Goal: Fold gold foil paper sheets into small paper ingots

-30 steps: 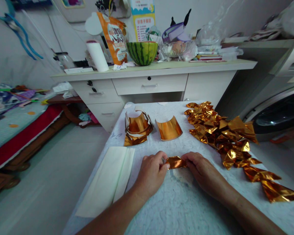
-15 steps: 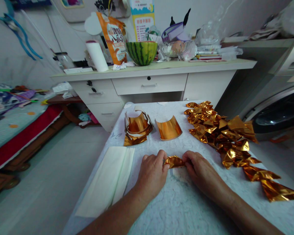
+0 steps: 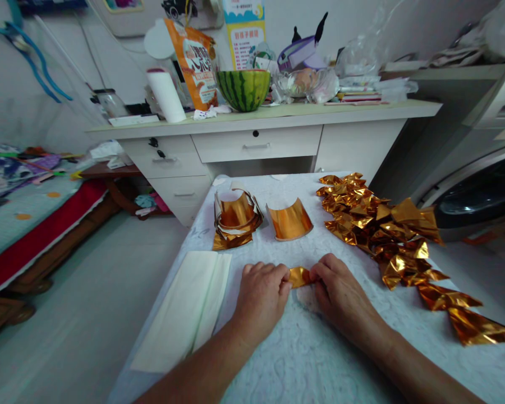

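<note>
Between my hands, low over the cloth-covered table [image 3: 278, 359], is a small piece of gold foil [image 3: 299, 276]. My left hand [image 3: 263, 289] pinches its left end and my right hand [image 3: 339, 289] pinches its right end, so only the middle shows. Beyond them lies a curved gold foil sheet [image 3: 290, 220]. Left of that sheet sits a stack of curled gold foil sheets [image 3: 238, 216] with pale backs. A folded stack of white paper [image 3: 180, 308] lies beside my left forearm. Twisted gold foil pieces [image 3: 362, 213] are heaped along the table's right side.
A white desk [image 3: 256, 126] stands behind the table, bearing a watermelon half [image 3: 244, 90], an orange snack pouch [image 3: 196, 67] and a paper roll [image 3: 167, 95]. At right is a washing machine [image 3: 483, 168]; at left, a bed [image 3: 37, 224].
My hands have drawn slightly closer together, and my right hand has shifted a little left. Less of the foil shows between them, and its visible part looks smoother.
</note>
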Available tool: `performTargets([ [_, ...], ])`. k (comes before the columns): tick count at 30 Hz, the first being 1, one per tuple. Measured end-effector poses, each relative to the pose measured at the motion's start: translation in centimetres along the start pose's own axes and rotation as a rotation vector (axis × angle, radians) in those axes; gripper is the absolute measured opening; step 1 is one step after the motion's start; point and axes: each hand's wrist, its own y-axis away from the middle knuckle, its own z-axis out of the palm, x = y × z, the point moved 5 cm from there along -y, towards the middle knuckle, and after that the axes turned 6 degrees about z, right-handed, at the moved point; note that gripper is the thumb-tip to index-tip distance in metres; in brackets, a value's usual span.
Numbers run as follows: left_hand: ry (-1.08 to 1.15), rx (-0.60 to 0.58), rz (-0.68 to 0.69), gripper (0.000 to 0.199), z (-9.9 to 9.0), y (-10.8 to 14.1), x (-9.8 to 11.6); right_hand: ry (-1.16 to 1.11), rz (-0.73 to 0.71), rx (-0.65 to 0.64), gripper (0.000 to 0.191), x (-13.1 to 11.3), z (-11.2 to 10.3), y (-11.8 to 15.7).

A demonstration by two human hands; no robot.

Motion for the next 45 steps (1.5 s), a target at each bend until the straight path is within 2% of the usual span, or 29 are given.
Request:
performTargets([
  [11,0.133,-0.086,0.016,0.015,-0.3,-0.3,-1.1,0.255,0.047,-0.022,0.021,-1.2,0.1,-0.3],
  [16,0.167,-0.14,0.062,0.02,-0.4,-0.4,-1.3,0.37,0.078,0.037,0.039,-1.8,0.4,-0.3],
  [22,0.163,-0.147,0.044,0.013,-0.4,-0.4,-1.4,0.413,0.105,0.061,0.044,-1.9,0.6,-0.3],
  [26,0.147,-0.121,0.027,0.009,-0.4,-0.4,-1.2,0.393,0.094,0.065,0.041,-1.8,0.7,-0.3],
  [35,0.16,-0.135,0.013,0.013,-0.1,-0.5,-1.5,0.314,0.092,0.071,0.019,-1.0,0.4,-0.4],
  [45,0.203,-0.138,0.008,0.019,-0.4,-0.4,-1.6,0.288,0.117,0.089,0.016,1.7,0.0,-0.4],
])
